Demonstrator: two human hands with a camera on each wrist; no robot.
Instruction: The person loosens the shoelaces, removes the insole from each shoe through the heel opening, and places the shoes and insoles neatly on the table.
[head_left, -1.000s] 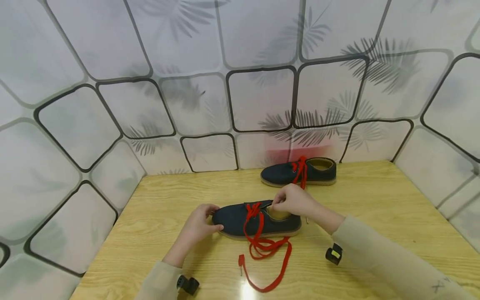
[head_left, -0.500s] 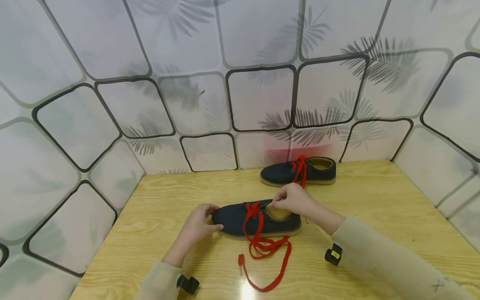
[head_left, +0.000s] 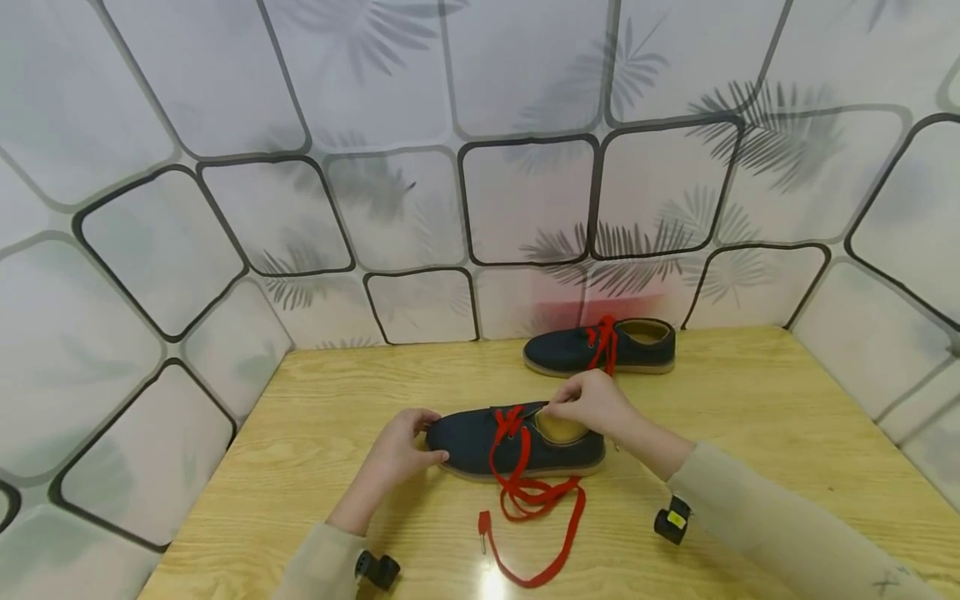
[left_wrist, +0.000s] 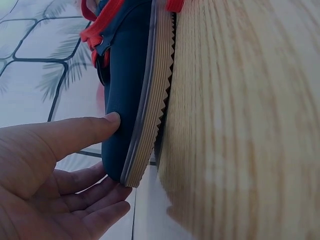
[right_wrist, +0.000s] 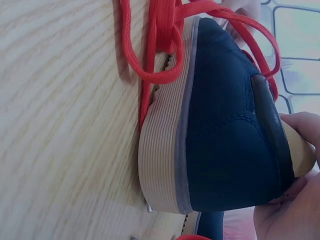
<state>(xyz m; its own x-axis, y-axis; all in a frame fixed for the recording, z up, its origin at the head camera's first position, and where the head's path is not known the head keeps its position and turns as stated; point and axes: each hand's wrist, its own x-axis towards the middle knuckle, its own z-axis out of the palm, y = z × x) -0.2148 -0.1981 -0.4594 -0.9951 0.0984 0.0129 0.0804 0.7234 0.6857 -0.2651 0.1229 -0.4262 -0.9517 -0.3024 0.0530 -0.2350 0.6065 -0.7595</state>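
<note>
Hand (head_left: pixel 594 402) perhaps inside shoe (head_left: pixel 480 442), toe (head_left: pixel 444 437) leftward

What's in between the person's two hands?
The near blue shoe, with red laces on it, lies between the left hand at its toe and the right hand at its opening. The head view shows this.

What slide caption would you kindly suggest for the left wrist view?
Left hand holds the toe of a navy lace-up shoe with red laces on a wood-grain tabletop.
</note>
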